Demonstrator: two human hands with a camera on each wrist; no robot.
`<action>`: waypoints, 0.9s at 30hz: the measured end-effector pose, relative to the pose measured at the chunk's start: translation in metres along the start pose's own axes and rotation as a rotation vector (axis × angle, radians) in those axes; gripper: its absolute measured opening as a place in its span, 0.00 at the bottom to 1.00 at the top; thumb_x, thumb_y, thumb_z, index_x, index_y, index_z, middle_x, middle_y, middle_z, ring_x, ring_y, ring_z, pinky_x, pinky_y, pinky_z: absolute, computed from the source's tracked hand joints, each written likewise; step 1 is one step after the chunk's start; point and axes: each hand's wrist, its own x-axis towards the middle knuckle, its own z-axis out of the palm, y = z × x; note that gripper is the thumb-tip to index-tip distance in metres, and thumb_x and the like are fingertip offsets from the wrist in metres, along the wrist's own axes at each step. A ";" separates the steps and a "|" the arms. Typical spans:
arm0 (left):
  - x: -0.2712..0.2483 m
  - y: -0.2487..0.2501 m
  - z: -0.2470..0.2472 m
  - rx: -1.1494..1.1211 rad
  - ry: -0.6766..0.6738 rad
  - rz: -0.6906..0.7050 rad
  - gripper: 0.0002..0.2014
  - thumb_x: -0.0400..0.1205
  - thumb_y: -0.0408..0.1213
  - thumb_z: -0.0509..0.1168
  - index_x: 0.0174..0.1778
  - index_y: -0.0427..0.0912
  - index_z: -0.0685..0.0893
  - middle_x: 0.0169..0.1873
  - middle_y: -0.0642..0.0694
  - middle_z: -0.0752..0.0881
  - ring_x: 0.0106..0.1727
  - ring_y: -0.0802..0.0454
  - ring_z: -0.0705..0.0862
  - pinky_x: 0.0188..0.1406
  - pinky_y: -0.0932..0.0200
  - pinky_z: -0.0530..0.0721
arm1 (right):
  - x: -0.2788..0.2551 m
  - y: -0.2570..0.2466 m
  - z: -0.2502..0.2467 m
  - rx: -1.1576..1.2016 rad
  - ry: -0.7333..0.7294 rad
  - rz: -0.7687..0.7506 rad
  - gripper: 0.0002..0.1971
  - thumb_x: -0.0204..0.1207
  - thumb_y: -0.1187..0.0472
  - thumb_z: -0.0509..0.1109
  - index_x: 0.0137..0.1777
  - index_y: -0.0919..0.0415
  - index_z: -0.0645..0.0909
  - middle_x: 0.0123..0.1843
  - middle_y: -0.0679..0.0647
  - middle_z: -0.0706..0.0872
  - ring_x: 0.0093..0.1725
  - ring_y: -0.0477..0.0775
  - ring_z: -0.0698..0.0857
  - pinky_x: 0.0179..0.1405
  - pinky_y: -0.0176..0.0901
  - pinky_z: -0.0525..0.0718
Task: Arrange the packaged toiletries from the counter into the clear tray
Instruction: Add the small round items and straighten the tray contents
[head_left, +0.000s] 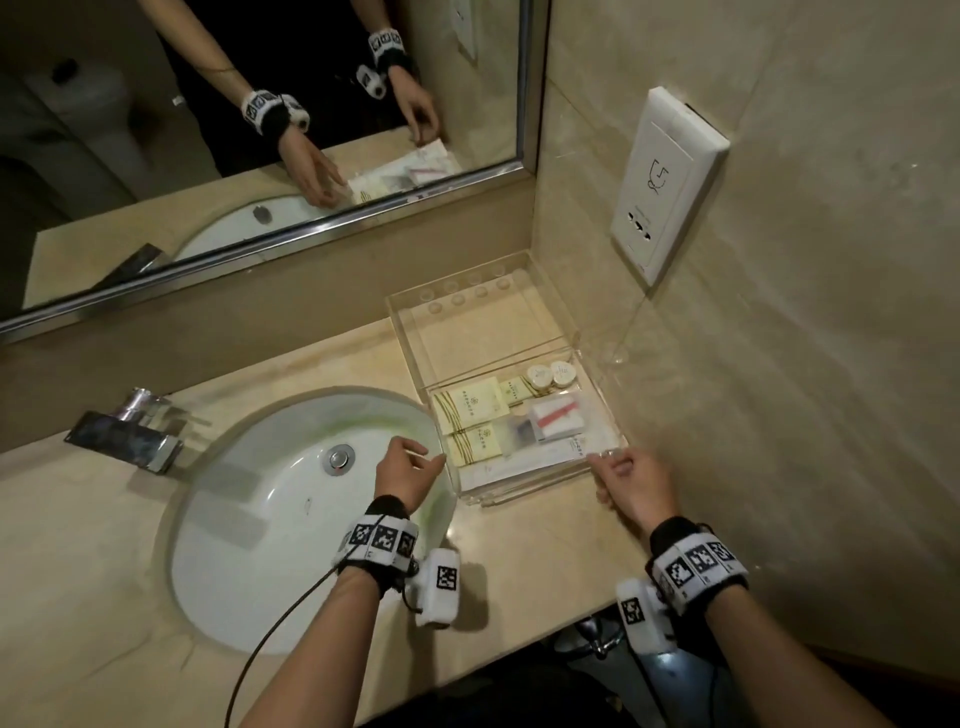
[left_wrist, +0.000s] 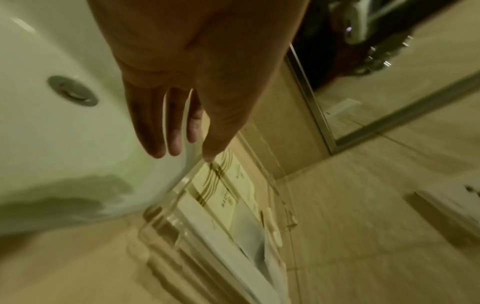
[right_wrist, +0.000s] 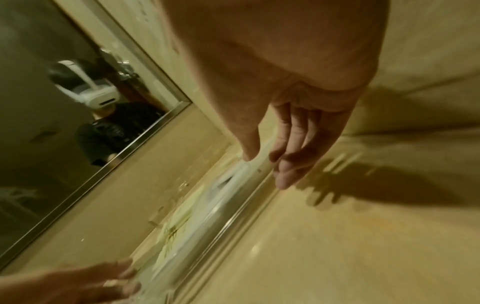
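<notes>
Both hands at clear tray corners

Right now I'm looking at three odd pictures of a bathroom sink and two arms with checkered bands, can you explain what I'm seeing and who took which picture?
There is no machine here: a person works with bare hands. The checkered wristbands carry small cameras. The big picture comes from a camera on the person's head, looking down. The other two look along each hand from the wrist, so they appear tilted and blurred.

On the counter, beside the sink, stands a clear tray. Its near compartment holds packaged toiletries: yellow sachets, two small round containers and white packets. The far compartment looks empty.

The left hand reaches to the tray's near left corner, the right hand to its near right corner. Fingers look relaxed; neither has a grip on any packet. Whether they press the tray is unclear.
</notes>
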 end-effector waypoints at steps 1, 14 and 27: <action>-0.001 -0.005 0.001 -0.066 -0.031 -0.059 0.13 0.76 0.40 0.73 0.48 0.41 0.76 0.41 0.42 0.85 0.42 0.43 0.86 0.53 0.47 0.86 | 0.001 0.005 0.003 0.063 -0.032 0.069 0.19 0.73 0.52 0.78 0.51 0.69 0.81 0.38 0.60 0.89 0.27 0.51 0.85 0.24 0.40 0.81; -0.007 -0.016 0.026 -0.333 -0.121 -0.133 0.28 0.76 0.26 0.70 0.73 0.42 0.76 0.43 0.38 0.89 0.43 0.42 0.88 0.54 0.43 0.89 | 0.012 -0.005 0.030 0.584 -0.035 0.241 0.11 0.77 0.67 0.74 0.57 0.66 0.79 0.49 0.61 0.85 0.41 0.51 0.87 0.35 0.32 0.89; 0.005 -0.008 0.022 -0.368 -0.090 -0.080 0.26 0.75 0.27 0.70 0.71 0.44 0.78 0.38 0.46 0.89 0.40 0.44 0.88 0.56 0.43 0.88 | 0.026 -0.020 0.040 0.550 0.030 0.241 0.22 0.76 0.68 0.73 0.68 0.69 0.74 0.55 0.66 0.88 0.54 0.61 0.90 0.58 0.53 0.88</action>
